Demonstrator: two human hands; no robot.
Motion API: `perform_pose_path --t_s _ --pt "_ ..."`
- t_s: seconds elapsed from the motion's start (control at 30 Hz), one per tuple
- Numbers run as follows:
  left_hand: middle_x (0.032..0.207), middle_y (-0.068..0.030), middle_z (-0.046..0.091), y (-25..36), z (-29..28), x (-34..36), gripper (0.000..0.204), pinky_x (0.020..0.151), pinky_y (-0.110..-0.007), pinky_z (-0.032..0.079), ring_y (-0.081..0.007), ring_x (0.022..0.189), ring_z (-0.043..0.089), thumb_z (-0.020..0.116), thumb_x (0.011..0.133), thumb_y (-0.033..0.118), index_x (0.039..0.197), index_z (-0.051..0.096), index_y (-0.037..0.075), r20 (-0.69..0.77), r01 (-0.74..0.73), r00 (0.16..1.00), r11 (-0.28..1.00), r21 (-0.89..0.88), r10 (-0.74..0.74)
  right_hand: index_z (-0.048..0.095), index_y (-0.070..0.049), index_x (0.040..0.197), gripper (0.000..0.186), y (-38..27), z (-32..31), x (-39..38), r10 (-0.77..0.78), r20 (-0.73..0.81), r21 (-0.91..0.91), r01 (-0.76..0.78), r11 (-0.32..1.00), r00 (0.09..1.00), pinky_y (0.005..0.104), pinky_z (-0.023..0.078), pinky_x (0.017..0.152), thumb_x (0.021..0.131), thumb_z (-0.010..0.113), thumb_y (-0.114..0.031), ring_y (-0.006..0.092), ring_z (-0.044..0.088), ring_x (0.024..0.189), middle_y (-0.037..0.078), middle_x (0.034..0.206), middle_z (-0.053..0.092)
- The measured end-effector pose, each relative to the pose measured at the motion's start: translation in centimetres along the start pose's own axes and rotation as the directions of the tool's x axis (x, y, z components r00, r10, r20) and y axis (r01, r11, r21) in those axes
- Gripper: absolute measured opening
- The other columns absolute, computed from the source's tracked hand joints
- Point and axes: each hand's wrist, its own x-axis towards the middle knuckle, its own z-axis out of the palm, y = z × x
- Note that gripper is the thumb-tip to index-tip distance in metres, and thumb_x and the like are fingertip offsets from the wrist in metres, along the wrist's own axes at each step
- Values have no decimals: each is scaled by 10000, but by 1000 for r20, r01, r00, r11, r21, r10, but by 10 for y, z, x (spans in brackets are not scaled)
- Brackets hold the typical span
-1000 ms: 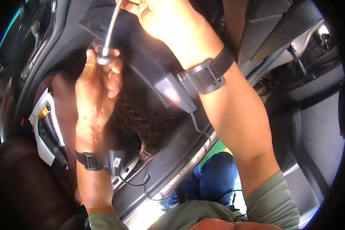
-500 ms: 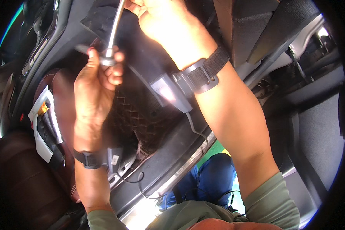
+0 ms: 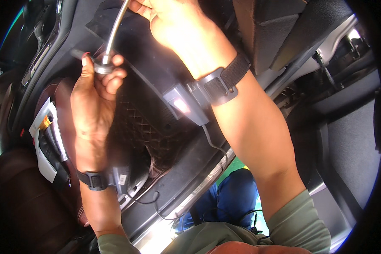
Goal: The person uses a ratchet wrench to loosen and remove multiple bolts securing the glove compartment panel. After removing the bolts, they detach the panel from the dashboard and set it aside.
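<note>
My left hand (image 3: 93, 99) is closed around the round dark head of what looks like a ratchet wrench (image 3: 103, 67). A blurred dark part, perhaps its handle, juts out left past my thumb. From the head a long shiny metal extension bar (image 3: 115, 31) rises, tilted to the right, and runs out of the picture at the top. My right hand (image 3: 171, 21), overexposed and partly cut off by the upper edge, has its fingers curled in at the bar's upper stretch. The bar's far end is out of view.
I lean into a car's footwell with a quilted mat (image 3: 144, 131). A brown seat (image 3: 25, 203) is at left, with papers and a black pouch (image 3: 51, 148) on it. The door sill (image 3: 199, 186) runs below. Cabled devices are strapped to both wrists, including a grey one (image 3: 184, 103).
Both hands have shifted slightly left, carrying the wrench and bar with them. The bar leans a little more to the right at its top. Both grips look the same.
</note>
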Motion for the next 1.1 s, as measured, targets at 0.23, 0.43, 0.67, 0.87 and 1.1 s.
perform_pose_path --t_s 0.23,0.43,0.67,0.87,1.1 --pt "1187 -206 675 -16 19 2 318 766 -294 626 -265 989 731 524 1094 228 1292 582 -14 -79 -165 973 890 424 218 661 24 1117 273 12 -7 -5 -19 12 -10 19 1000 1000 334 551 896 1033 636 -234 200 680 942 107 1020 706" --pt "900 -70 672 -23 19 -5 299 650 -247 549 -129 776 668 608 1063 263 1212 688 17 -26 -164 909 415 895 417 665 28 1115 288 31 6 -2 -279 -143 -344 216 914 950 334 566 872 1023 656 -245 189 681 904 107 997 707" --pt "769 -25 607 0 1 3 503 427 -182 354 -78 518 455 435 1118 407 1167 659 -41 13 245 969 957 -154 -246 653 33 1133 325 18 4 -2 -29 19 -146 31 989 999 349 567 853 1026 643 -274 213 690 908 131 1018 706" --pt "872 -34 675 -17 28 -9 352 622 -233 511 -111 725 633 568 1075 290 1206 666 -22 -205 16 975 890 456 87 633 41 1151 348 49 -10 11 -47 142 -41 53 998 989 371 572 843 1032 628 -286 242 699 911 152 1027 697" --pt "929 -35 690 -34 24 -6 223 629 -224 541 -70 762 611 756 937 55 1145 683 27 -33 -257 866 500 827 500 605 17 1191 418 69 -21 19 -55 207 -103 78 992 977 392 549 879 1050 576 -375 254 686 960 156 1081 675"
